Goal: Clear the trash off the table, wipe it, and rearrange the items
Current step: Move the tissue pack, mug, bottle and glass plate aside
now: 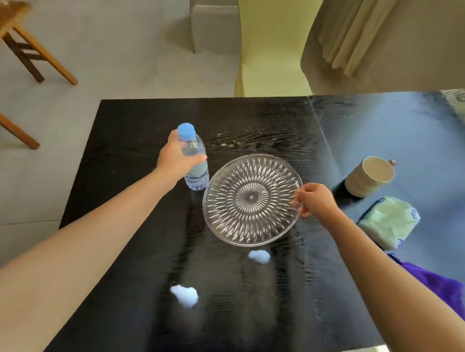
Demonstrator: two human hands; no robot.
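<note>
A clear water bottle (pixel 196 171) with a blue cap stands upright on the black table (pixel 136 132), and my left hand (pixel 176 158) is wrapped around its upper half. Right of it lies a patterned clear glass plate (pixel 251 198). My right hand (pixel 315 201) pinches the plate's right rim. Two crumpled white tissue scraps lie nearer to me: one (pixel 259 256) just below the plate, the other (pixel 185 296) closer to the front edge.
A beige cup (pixel 368 180) stands at the right, with a pale green tissue pack (pixel 389 222) in front of it and a purple cloth (pixel 436 289) at the table's right edge. Wooden stools (pixel 30 43) stand on the floor to the left.
</note>
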